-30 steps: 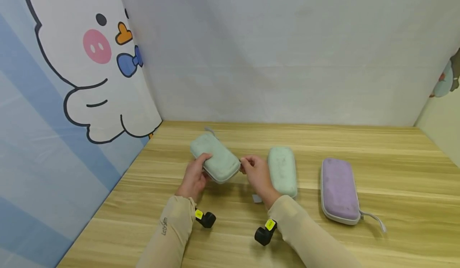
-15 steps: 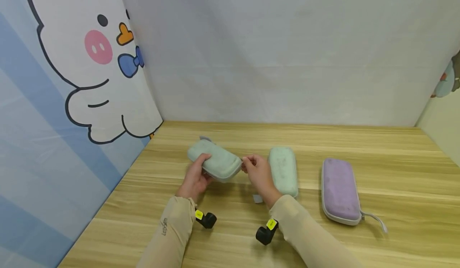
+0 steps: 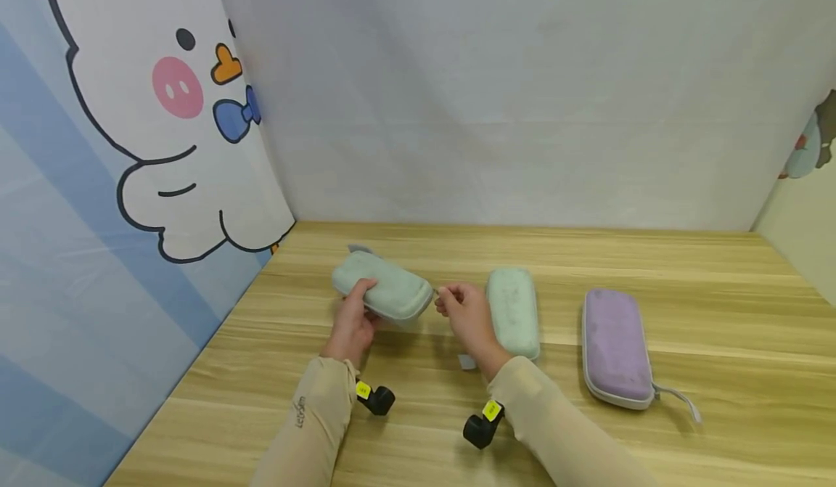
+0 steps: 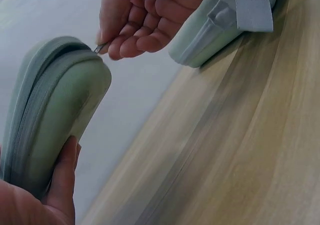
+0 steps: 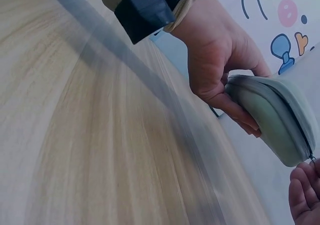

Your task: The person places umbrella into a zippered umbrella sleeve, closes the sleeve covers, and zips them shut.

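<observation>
In the head view my left hand (image 3: 353, 324) grips a mint-green zip case (image 3: 385, 287) by its near long side, thumb on top and fingers underneath. The case is held up off the table, tilted, its right end toward my right hand (image 3: 466, 316). Thumb and index finger of that hand pinch the small metal zipper pull (image 4: 100, 49) at the case's corner, as the left wrist view shows. A dark gap runs along the zipper seam there. A second green case (image 3: 512, 313) lies on the table just right of my right hand, partly behind the wrist.
Farther right on the wooden table (image 3: 738, 313) lies a purple zip case (image 3: 617, 345) with a grey wrist strap (image 3: 679, 400). A pale cloth wall (image 3: 522, 109) closes off the back, and a cartoon-printed sheet (image 3: 157, 182) stands along the left.
The held case has turned flatter across the view and tilted, shifting slightly left. My right hand stays almost in place, with a little more space between its fingertips and the case's end.
</observation>
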Available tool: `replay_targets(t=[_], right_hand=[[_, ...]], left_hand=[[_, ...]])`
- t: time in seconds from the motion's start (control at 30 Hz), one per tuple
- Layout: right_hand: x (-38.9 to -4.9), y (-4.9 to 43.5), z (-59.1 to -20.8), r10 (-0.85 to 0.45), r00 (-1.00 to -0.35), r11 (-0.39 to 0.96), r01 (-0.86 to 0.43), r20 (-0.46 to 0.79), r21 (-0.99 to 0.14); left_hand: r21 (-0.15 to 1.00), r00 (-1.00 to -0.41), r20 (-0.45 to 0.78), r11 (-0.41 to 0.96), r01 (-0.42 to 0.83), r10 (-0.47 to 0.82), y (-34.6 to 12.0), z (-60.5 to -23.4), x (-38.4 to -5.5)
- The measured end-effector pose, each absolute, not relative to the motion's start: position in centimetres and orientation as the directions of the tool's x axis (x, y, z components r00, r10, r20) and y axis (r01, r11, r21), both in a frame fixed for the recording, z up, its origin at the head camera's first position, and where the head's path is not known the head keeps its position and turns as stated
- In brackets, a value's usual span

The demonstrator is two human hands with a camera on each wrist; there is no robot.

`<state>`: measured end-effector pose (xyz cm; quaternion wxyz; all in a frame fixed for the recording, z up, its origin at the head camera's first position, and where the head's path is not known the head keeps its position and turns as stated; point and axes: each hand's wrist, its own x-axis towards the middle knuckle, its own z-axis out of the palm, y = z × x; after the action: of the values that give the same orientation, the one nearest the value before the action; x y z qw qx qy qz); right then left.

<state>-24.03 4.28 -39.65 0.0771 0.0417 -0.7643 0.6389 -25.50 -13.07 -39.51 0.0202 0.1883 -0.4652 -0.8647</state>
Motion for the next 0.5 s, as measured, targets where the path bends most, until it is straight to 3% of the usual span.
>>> replay_targets(t=[0.2,0.4,0.5], right_hand=[[-23.94,4.19,-39.55,0.043,-0.985,0.171,-0.158,0.168,-0.973],[-24.01,4.31,-39.59,0.051,-0.983,0.161,-0.167,0.177,-0.973],[-24.02,4.34,-39.59,0.053,-0.983,0.159,-0.168,0.178,-0.973]], left_hand=[[0.791,-0.929,-0.309,-0.597,-0.133,-0.202,-13.07,-39.60,-25.48],[0.784,-0.924,-0.368,-0.567,-0.251,-0.100,-13.46,-39.80,-25.10],[0.792,-0.932,-0.348,-0.565,-0.232,-0.104,-13.44,-39.80,-24.99]])
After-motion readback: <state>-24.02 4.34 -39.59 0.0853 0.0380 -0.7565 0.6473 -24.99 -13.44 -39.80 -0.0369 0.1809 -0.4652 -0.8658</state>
